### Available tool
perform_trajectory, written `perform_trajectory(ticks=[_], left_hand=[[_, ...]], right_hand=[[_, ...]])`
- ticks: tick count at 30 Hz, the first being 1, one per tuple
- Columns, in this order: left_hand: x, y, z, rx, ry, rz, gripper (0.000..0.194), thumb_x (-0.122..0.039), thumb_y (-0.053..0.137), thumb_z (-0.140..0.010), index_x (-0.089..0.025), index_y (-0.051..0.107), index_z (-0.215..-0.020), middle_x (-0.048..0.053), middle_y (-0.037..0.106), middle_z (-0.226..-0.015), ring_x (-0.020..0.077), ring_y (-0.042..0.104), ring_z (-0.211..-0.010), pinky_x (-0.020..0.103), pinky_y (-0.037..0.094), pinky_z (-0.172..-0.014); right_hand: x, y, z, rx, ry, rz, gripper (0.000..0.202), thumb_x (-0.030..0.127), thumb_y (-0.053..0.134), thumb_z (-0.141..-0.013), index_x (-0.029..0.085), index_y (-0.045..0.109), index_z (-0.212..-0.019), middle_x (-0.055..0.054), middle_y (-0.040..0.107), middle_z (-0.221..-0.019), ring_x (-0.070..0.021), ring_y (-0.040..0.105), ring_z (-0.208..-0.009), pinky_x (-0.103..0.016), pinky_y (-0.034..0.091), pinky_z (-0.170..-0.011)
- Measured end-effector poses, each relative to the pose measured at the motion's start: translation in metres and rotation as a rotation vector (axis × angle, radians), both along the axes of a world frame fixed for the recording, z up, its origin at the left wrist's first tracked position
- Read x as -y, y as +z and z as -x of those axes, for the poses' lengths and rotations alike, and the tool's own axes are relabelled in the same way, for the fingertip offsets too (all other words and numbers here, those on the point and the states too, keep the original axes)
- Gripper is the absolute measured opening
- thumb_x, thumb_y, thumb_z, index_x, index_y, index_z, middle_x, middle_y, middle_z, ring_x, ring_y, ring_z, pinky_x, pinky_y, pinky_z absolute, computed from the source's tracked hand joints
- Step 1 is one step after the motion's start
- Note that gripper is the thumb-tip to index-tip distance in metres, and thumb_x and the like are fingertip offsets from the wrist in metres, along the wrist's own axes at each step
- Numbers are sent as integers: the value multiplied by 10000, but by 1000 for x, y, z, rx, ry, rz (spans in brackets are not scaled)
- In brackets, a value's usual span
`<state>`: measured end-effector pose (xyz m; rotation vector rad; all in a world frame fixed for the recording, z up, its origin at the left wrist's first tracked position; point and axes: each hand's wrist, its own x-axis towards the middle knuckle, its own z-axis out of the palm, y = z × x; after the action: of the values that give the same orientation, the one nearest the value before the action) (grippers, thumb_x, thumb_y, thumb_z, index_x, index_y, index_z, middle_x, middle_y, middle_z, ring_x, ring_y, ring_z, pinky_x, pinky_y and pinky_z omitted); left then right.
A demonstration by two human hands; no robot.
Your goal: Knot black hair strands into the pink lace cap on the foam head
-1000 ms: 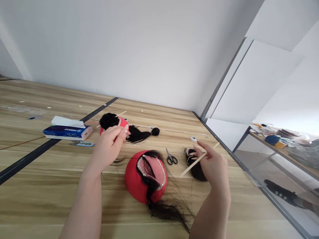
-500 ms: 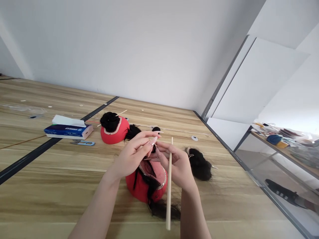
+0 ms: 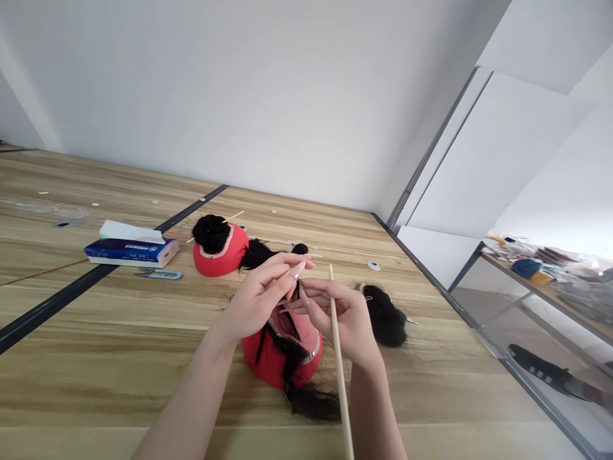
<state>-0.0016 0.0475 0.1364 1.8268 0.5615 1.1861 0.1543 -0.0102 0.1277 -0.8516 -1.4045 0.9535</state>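
My left hand (image 3: 261,295) is closed, its thumb and fingers pinching a thin lock of black hair (image 3: 295,291). My right hand (image 3: 345,319) meets it from the other side, thumb and fingertips at the same lock. A long pale wooden stick (image 3: 338,358) is also held in my right hand and slants down toward me. Just below both hands sits a red dome-shaped form (image 3: 261,361) with a pinkish mesh cap (image 3: 311,322) on top. Loose black hair (image 3: 311,402) trails from it onto the table. My fingers partly hide the lock and the form's top.
Behind stands another red form (image 3: 220,259) with a black hair bun (image 3: 211,233) and a thin stick through it. A black hairpiece (image 3: 385,316) lies right. Left are a tissue pack (image 3: 129,253) and small blue snips (image 3: 165,275). A cluttered shelf (image 3: 550,281) is far right.
The wooden stick has swung, its near end moving right and closer to me. My fingers have shifted slightly at the hair; both hands stay in nearly the same place.
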Motion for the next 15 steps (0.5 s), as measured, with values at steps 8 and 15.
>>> perform_trajectory(ticks=[8, 15], left_hand=[[-1, -2, 0, 10, -11, 18, 266, -350, 508, -952, -186, 676, -826, 94, 614, -1262, 228, 590, -1103, 306, 486, -871], [2, -4, -5, 318, -115, 192, 407, -419, 534, -935, -178, 509, -609, 33, 583, -753, 135, 545, -621, 281, 468, -597]], right_hand=[[-4, -6, -1, 65, -44, -20, 201, 217, 667, -837, 201, 701, -1034, -59, 782, -915, -241, 769, -784, -383, 658, -743], [-7, -10, -8, 157, -185, -32, 214, 227, 643, -823, 203, 712, -1023, -54, 787, -835, -249, 769, -729, -375, 648, -701]])
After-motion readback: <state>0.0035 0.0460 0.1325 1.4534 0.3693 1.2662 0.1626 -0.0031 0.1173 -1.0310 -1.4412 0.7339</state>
